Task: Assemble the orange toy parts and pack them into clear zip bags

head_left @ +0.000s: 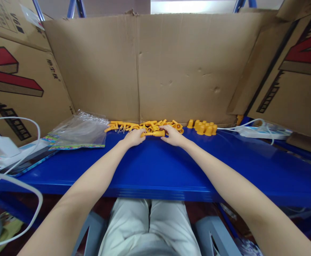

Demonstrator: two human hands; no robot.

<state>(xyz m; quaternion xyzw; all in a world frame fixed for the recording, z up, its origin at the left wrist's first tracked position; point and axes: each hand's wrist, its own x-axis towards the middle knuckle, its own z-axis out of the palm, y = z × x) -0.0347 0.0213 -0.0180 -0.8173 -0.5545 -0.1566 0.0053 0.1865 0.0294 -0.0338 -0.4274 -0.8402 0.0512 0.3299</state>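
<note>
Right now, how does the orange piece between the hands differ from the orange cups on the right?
The orange piece is long and slim; the orange cups are short and stubby. The piece lies sideways between the left hand and right hand, while the cups stand untouched. Both share the same colour.

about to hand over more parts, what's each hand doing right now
Left hand: closed on one end of a yellow-orange piece.
Right hand: fingers curled at its other end; firm grip cannot be told.
</note>
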